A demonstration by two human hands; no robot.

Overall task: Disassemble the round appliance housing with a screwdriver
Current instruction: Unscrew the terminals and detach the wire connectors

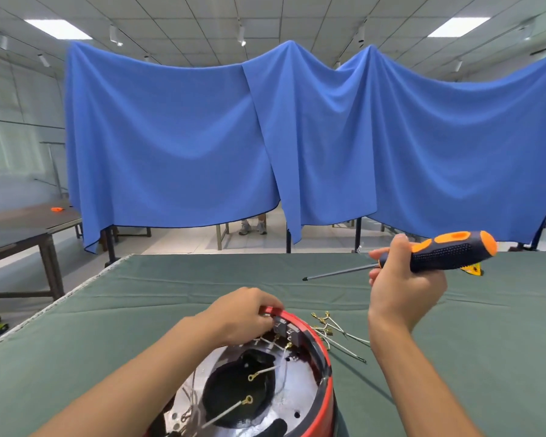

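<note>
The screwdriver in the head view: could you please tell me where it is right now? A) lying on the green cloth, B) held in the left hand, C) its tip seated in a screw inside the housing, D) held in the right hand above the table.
D: the right hand grips the screwdriver by its orange-and-black handle, its shaft in the air, tip clear of the red housing.

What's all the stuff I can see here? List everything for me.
Round housing: one, red rim, silver and black inside, near edge of the table, opened up.
Switch blocks: two, grey, inside the housing's far rim.
Loose wires: a small bundle, white with brass terminals, on the cloth right of the housing.
Screwdriver: one, black and orange handle, held above the table.
Table cloth: one, green, covering the table.
Curtains: blue, hung behind the table.
Side table: one, dark, far left.
Left hand: on the housing's far rim.
Right hand: grips the screwdriver.
</note>
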